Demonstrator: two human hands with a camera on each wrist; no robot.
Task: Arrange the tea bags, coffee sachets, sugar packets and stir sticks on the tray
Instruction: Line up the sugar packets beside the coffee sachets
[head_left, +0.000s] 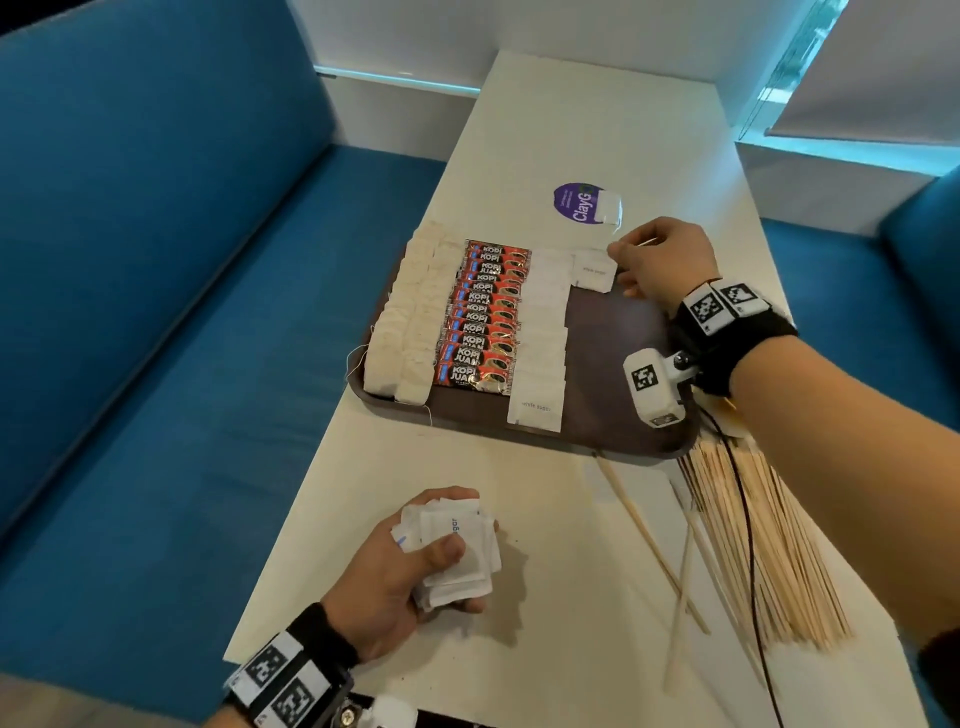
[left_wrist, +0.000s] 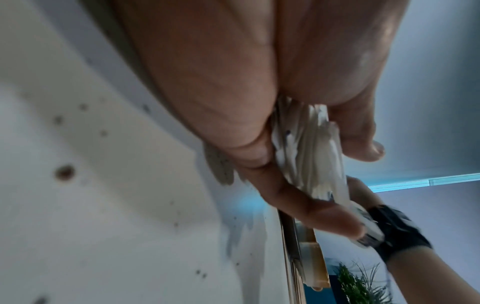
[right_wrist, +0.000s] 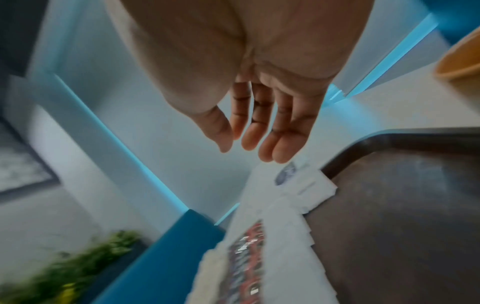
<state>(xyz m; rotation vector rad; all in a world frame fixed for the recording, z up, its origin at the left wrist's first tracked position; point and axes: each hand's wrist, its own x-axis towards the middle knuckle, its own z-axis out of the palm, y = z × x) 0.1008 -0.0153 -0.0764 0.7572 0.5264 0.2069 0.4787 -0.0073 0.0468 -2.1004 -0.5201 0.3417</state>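
Right hand (head_left: 662, 262) sits at the far edge of the brown tray (head_left: 618, 332), fingers (right_wrist: 270, 142) loose and nearly straight, gripping nothing, just beside the lone sugar packet (head_left: 594, 271) that starts a second sugar column. Left hand (head_left: 415, 564) hovers over the worktop (head_left: 545, 597) near the front edge, fingers and thumb curled round a fanned wad of sugar packets (head_left: 457, 551) (exact number unreadable, at least five edges show).

Step in hand, as I judge it: laying the second sugar column. Do it well by peeling one packet off the wad at a time, setting it flat against the first sugar column (head_left: 540, 343), overlapping each over the last, same orientation, print up. Leave the bare right strip of the tray for sticks.

Counts: tea bags (head_left: 410, 322) in two columns, too merged to count; coffee sachets (head_left: 485, 317) one column, roughly twelve; first sugar column roughly ten. Stir sticks (head_left: 753, 540) lie in a large bundle on the worktop off the tray, far too many to count, plus about three strays (head_left: 649, 535) beside it.
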